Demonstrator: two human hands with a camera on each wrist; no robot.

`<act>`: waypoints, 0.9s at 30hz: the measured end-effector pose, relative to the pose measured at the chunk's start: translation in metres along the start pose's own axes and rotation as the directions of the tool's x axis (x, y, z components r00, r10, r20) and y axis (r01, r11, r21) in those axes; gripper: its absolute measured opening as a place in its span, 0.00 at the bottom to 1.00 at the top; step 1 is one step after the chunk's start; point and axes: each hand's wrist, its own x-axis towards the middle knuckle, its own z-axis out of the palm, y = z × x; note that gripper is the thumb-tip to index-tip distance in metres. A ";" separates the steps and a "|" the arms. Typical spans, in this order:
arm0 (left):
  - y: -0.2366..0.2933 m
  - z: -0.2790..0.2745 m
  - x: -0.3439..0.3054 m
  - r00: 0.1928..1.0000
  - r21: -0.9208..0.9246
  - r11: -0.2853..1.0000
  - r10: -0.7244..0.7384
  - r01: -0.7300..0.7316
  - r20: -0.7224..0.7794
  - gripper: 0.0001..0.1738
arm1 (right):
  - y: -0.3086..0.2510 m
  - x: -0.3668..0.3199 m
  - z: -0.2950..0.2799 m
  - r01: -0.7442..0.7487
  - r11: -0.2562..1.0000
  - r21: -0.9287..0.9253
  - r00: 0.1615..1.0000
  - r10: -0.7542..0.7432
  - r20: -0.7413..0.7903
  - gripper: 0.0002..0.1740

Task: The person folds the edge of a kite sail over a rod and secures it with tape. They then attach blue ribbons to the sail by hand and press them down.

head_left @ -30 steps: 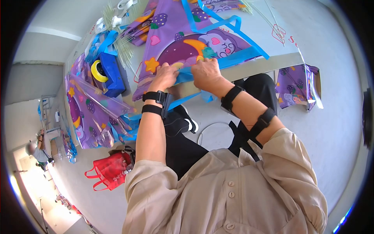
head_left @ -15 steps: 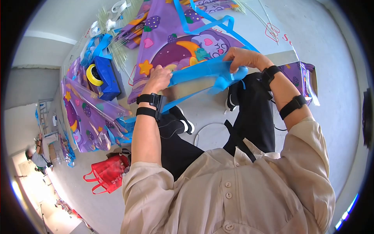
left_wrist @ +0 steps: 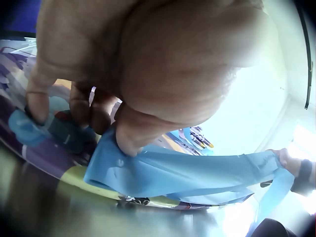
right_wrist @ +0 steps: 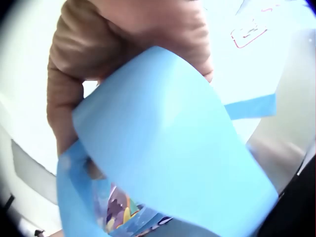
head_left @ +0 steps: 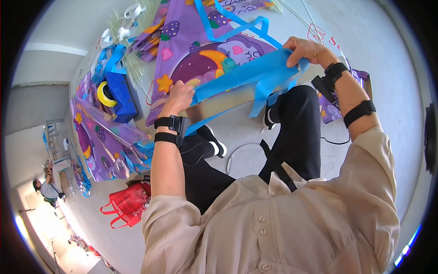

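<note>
A wide blue plastic strip stretches between my two hands along the near edge of a printed purple sheet. My left hand pinches the strip's left end; in the left wrist view the thumb lies on the strip, with the other fingers over the print. Farther right and higher, my right hand grips the other end. Loose blue material hangs below that hand. In the right wrist view the strip curves broadly in front of the fingers, hiding part of the grip.
Left of the sheet, a blue tape dispenser holds a yellow roll. Thin pale rods and a white roll lie behind it. More printed sheets drape over the table's left side. A red bag sits on the floor.
My right hand has moved from beside the left hand to the far right and upward, drawing the blue strip out lengthwise. The left hand has shifted slightly left and keeps its pinch.
</note>
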 end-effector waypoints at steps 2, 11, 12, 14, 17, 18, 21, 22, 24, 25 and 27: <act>-0.003 0.004 0.001 1.000 -0.002 1.000 0.025 -0.025 -0.016 0.14 | 0.001 -0.008 -0.023 -0.048 0.994 -0.098 0.998 0.051 0.031 0.16; -0.003 0.004 0.000 1.000 -0.063 0.998 -0.003 0.002 -0.017 0.14 | 0.027 -0.041 -0.111 -0.335 0.430 -0.838 0.942 0.147 -0.301 0.20; -0.003 0.004 0.001 1.000 -0.042 0.999 0.003 -0.003 -0.007 0.14 | 0.033 -0.047 -0.115 -0.357 0.322 -0.877 0.929 0.025 -0.369 0.21; -0.007 0.010 0.002 1.000 -0.026 1.000 0.007 -0.007 -0.022 0.14 | 0.028 -0.050 -0.108 -0.638 0.160 -0.753 0.767 0.052 -0.639 0.22; -0.006 0.010 0.000 0.999 -0.021 1.000 -0.003 0.002 -0.047 0.14 | 0.025 -0.057 -0.084 -0.762 -0.256 -0.594 0.645 -0.229 -0.729 0.18; -0.003 0.007 -0.001 0.998 -0.032 0.999 -0.017 0.015 -0.060 0.15 | 0.028 -0.050 -0.080 -0.740 -0.197 -0.643 0.655 -0.428 -0.623 0.17; 0.007 -0.005 -0.007 1.000 -0.067 0.998 -0.023 0.022 -0.014 0.15 | 0.007 -0.012 -0.051 -0.417 -0.049 -0.907 0.778 -0.535 -0.329 0.19; 0.006 -0.004 -0.007 1.000 -0.064 0.998 -0.027 0.026 -0.013 0.15 | 0.018 0.009 -0.029 -0.009 0.271 -0.962 0.666 -0.716 -0.208 0.20; 0.003 -0.002 -0.005 0.999 -0.048 0.998 -0.035 0.035 -0.002 0.16 | 0.000 0.042 0.038 0.221 0.469 -0.855 0.768 -0.624 -0.144 0.27; 0.006 -0.004 -0.006 0.999 -0.044 0.998 -0.042 0.042 -0.003 0.16 | -0.002 0.061 0.066 0.277 0.446 -0.851 0.763 -0.640 -0.088 0.29; 0.013 -0.010 -0.008 0.998 0.034 0.998 -0.046 0.045 0.052 0.15 | -0.002 0.089 0.113 0.286 0.418 -0.862 0.796 -0.605 -0.029 0.33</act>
